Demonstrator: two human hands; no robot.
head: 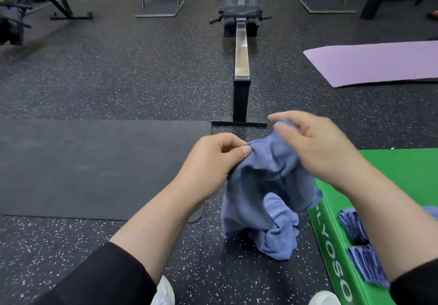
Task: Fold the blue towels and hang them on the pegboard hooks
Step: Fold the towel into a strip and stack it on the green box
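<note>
Towel (265,193) bunched, edges hidden under both hands.

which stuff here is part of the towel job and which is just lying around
Job: blue towel pinched by left hand and right hand; folded towels on green box.
Lying about: rowing machine, purple mat, black mat.
</note>
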